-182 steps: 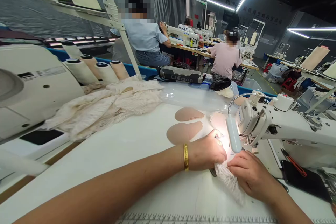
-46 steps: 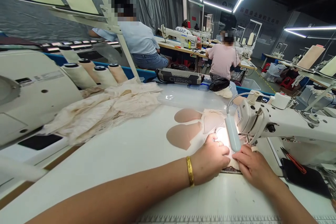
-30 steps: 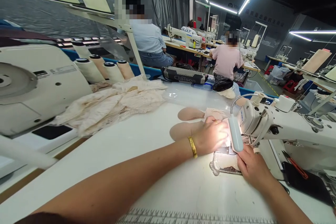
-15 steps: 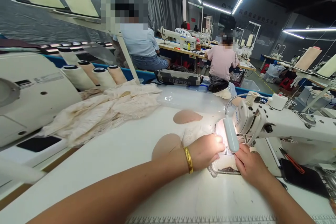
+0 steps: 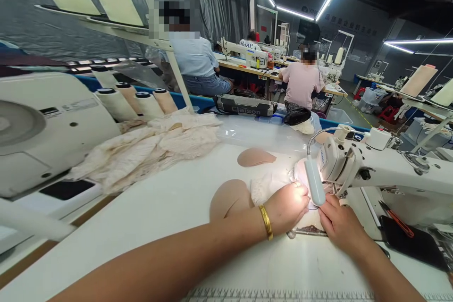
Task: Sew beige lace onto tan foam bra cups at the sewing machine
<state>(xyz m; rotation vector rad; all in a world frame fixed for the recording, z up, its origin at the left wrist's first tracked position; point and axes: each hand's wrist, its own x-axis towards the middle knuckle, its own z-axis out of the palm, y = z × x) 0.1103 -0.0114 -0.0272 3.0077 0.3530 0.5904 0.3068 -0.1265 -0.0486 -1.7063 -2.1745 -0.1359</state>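
My left hand (image 5: 288, 207), with a gold bangle (image 5: 266, 222) on the wrist, is closed in a pinch on a pale lacy fabric (image 5: 264, 188) beside the sewing machine (image 5: 382, 155). The fabric's far part spreads behind that hand under the needle area. My right hand (image 5: 339, 219) wears a ring; its fingers are bent together at the cloth's right edge, close to the presser foot. A small lamp (image 5: 314, 183) shines between the hands and hides the needle and part of the cloth. Two beige cup pads (image 5: 230, 197) lie left of and beyond my left hand.
Crumpled cream lace garments (image 5: 152, 144) lie at the left of the table. Thread cones (image 5: 115, 104) stand behind them. Orange-handled snips (image 5: 399, 222) rest on a black phone-like slab (image 5: 417, 243) at right. A ruler strip (image 5: 283, 295) runs along the front edge. Co-workers sit farther back.
My left hand has shifted slightly right, closer to the lamp and needle. The lace edge that showed below it is now hidden. My right hand stays in nearly the same place.
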